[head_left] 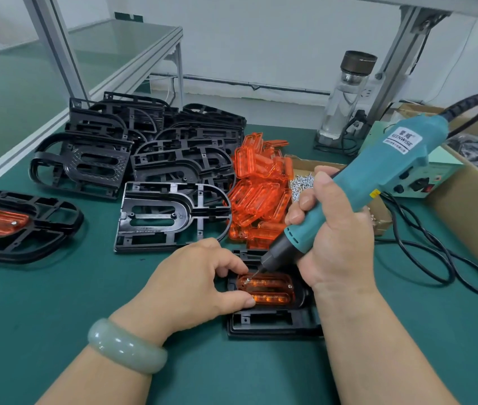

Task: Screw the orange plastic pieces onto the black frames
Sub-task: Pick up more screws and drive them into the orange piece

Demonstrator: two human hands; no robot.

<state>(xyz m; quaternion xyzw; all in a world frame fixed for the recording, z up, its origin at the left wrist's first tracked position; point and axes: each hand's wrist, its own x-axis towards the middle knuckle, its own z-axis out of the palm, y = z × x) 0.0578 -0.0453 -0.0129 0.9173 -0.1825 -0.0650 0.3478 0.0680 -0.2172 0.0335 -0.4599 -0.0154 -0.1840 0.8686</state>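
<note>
Partly, the black frame [272, 320] in work is hidden: both hands cover its sides, and only its near edge and a strip of its far edge show. It lies flat on the green surface [56, 302], nearest the person. The seated orange piece [267, 289] is translucent, with two long ribbed slots. One screw head shows at its right end. The bit tip stands on its left end, where the screw is hard to make out.

The left hand [191, 285] has a narrow grip, pinching that left end between thumb and forefinger. The right hand [334, 235] has its grip wrapped round the one teal electric screwdriver [378, 182].

One finished frame [24, 229] lies far left and one bare frame [173, 214] lies flat ahead. The frame pile [155, 147], orange heap [261, 188] and loose screws [302, 182] are too tangled to count.
</note>
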